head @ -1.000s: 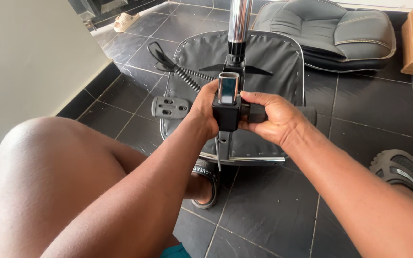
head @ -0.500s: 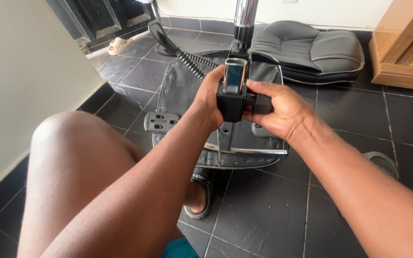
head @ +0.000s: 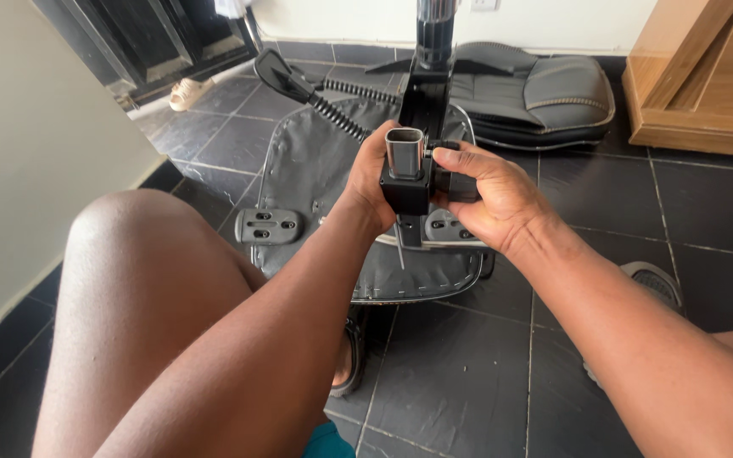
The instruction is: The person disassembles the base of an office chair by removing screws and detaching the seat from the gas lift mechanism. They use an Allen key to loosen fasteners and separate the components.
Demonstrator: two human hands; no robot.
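Both hands grip the black plastic bracket with the upright grey metal tube (head: 406, 165).

My left hand (head: 372, 182) clamps it at 9 o'clock, my right hand (head: 485, 191) at 3 o'clock, equally near; tube axis vertical, above the upturned grey chair seat (head: 316, 170).

Both hands (head: 434, 182) meet, fingers curled closed.

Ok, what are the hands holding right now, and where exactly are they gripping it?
Both hands hold a black plastic bracket with a metal tube socket: left hand wraps its left side, right hand its right.
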